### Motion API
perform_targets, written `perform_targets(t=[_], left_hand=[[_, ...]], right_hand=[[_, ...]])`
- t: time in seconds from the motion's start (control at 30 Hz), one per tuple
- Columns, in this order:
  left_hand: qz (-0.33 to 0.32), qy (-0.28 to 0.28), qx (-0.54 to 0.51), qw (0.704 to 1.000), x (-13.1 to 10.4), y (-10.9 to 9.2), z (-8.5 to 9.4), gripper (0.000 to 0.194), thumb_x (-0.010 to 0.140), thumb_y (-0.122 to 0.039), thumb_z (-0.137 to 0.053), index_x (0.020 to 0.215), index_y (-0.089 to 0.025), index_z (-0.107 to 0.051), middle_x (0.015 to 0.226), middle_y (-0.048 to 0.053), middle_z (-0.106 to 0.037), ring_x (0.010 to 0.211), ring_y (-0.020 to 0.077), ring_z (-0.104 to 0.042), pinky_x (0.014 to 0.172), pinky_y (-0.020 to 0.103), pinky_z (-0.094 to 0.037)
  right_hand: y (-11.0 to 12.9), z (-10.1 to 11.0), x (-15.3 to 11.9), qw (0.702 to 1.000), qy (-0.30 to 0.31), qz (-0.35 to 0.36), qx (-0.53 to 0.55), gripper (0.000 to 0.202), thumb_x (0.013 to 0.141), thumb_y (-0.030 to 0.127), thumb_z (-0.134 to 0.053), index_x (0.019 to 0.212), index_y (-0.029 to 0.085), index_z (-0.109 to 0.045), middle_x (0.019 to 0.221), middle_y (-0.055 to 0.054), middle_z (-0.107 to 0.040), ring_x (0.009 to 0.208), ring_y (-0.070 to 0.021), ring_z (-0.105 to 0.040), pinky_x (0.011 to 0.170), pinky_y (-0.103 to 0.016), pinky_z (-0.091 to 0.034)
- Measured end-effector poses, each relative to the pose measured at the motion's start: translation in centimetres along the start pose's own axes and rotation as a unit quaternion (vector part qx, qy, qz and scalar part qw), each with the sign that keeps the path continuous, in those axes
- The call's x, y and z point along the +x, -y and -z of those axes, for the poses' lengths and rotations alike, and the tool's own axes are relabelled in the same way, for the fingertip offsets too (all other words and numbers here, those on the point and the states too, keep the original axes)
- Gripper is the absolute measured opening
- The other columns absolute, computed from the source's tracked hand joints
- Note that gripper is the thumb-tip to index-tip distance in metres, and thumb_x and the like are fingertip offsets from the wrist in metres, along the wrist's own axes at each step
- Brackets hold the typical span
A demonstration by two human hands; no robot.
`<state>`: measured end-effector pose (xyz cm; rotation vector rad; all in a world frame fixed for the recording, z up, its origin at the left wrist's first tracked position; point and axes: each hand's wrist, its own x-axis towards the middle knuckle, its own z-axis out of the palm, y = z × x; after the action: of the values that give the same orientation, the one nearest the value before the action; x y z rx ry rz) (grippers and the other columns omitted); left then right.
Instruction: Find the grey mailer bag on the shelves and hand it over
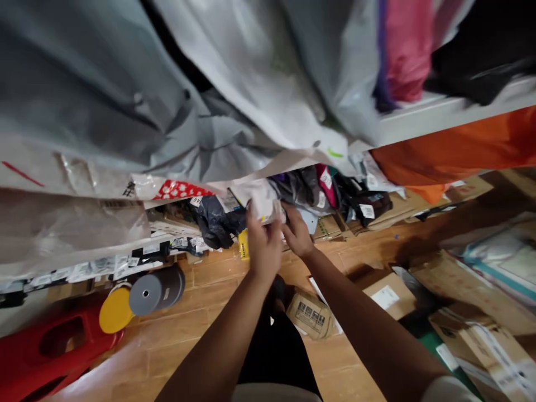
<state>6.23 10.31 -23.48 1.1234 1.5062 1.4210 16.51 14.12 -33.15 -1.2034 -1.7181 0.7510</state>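
Head view: a white parcel (262,202) at the shelf's (422,114) crammed lower edge is pinched by the left hand (263,245) and right hand (297,231); a firm two-sided grip seems best advised among grey bags (125,100).

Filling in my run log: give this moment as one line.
left hand: holds white parcel | right hand: on same parcel | around: grey bags, cardboard boxes, wood floor

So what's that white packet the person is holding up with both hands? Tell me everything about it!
The white packet looks like a soft, crinkled plastic mailer bag with a printed label, blurred here. The left hand grips it from below, the right hand pinches its right edge. It sits at the edge of a pile of parcels, under big grey bags.
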Motion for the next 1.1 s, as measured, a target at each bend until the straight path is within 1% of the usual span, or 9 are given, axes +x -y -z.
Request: perform_targets(t=[0.1,0.17,0.27,0.4,0.57,0.77,0.87,0.97,1.1], left_hand=[[0.14,-0.128,-0.019,0.982,-1.0,2.3,3.1,0.046,0.086,-0.052,-0.046,0.118,-0.019,-0.047,0.128,0.014,-0.056,0.12,0.0227,-0.054,0.106,0.037,-0.038],[0.218,-0.12,0.013,0.968,-2.0,3.5,4.7,0.044,0.086,-0.055,-0.042,0.109,-0.019,-0.053,0.124,0.013,-0.058,0.116,0.0238,-0.056,0.103,0.04,-0.041],[0.267,-0.08,0.034,0.96,-4.0,4.3,5.4,0.045,0.078,-0.057,-0.051,0.101,-0.018,-0.056,0.115,0.012,-0.063,0.11,0.0247,-0.06,0.097,0.041,-0.045],[0.226,0.036,0.033,0.973,-5.7,3.2,3.7,0.045,0.068,-0.052,-0.065,0.098,-0.019,-0.058,0.098,0.008,-0.068,0.098,0.0234,-0.064,0.093,0.04,-0.047],[0.153,0.127,0.047,0.979,-4.4,0.0,0.5,0.037,0.075,-0.046,-0.062,0.101,-0.019,-0.06,0.1,0.007,-0.068,0.096,0.0198,-0.065,0.088,0.033,-0.049],[0.112,0.143,0.061,0.982,-1.9,-1.5,-1.9,0.035,0.076,-0.042,-0.061,0.103,-0.019,-0.06,0.099,0.007,-0.069,0.093,0.0195,-0.065,0.086,0.033,-0.051],[0.119,0.14,0.066,0.981,-1.8,-1.2,-2.4,0.038,0.074,-0.043,-0.062,0.102,-0.019,-0.06,0.099,0.007,-0.069,0.093,0.0203,-0.065,0.087,0.035,-0.051],[0.127,0.15,0.087,0.977,-2.3,-0.7,-2.4,0.041,0.073,-0.047,-0.063,0.103,-0.019,-0.06,0.1,0.008,-0.069,0.095,0.0219,-0.065,0.088,0.036,-0.051],[0.135,0.168,0.116,0.97,-2.7,-0.1,-2.1,0.041,0.072,-0.049,-0.063,0.101,-0.021,-0.062,0.101,0.008,-0.07,0.097,0.0238,-0.066,0.09,0.038,-0.051]], right_hand=[[0.0,2.2,-0.2,0.999,-0.049,-0.016,0.011,0.046,0.081,0.027,-0.044,0.124,0.015,-0.055,0.121,-0.015,-0.061,0.115,-0.0271,-0.054,0.101,-0.047,-0.042],[0.0,3.0,-0.4,0.996,-0.084,-0.038,0.013,0.041,0.082,0.026,-0.043,0.118,0.015,-0.058,0.113,-0.015,-0.065,0.107,-0.0269,-0.058,0.096,-0.047,-0.045],[0.3,3.5,-0.5,0.994,-0.099,-0.052,0.011,0.037,0.084,0.032,-0.045,0.114,0.017,-0.061,0.108,-0.014,-0.067,0.104,-0.0266,-0.06,0.093,-0.045,-0.048],[0.7,4.1,0.0,0.99,-0.12,-0.067,0.014,0.037,0.09,0.037,-0.039,0.111,0.017,-0.061,0.108,-0.013,-0.068,0.104,-0.0248,-0.061,0.091,-0.042,-0.049],[0.0,5.4,1.1,0.986,-0.143,-0.087,0.005,0.034,0.09,0.038,-0.04,0.103,0.016,-0.062,0.096,-0.013,-0.068,0.094,-0.024,-0.062,0.085,-0.04,-0.051],[0.1,6.6,0.9,0.989,-0.135,-0.066,0.01,0.028,0.081,0.032,-0.05,0.101,0.018,-0.065,0.096,-0.01,-0.069,0.095,-0.0242,-0.062,0.086,-0.04,-0.05],[0.7,7.5,0.1,0.988,-0.146,-0.055,0.018,0.017,0.079,0.031,-0.053,0.084,0.022,-0.066,0.081,-0.004,-0.069,0.082,-0.021,-0.064,0.077,-0.034,-0.052],[0.7,9.2,-0.6,0.971,-0.224,-0.086,0.006,0.021,0.084,0.033,-0.048,0.071,0.022,-0.06,0.066,-0.002,-0.062,0.063,-0.0172,-0.059,0.063,-0.03,-0.05],[-0.5,12.0,-0.6,0.931,-0.337,-0.133,-0.033,0.019,0.086,0.032,-0.047,0.091,0.019,-0.061,0.084,-0.007,-0.063,0.078,-0.0205,-0.059,0.07,-0.034,-0.051]])
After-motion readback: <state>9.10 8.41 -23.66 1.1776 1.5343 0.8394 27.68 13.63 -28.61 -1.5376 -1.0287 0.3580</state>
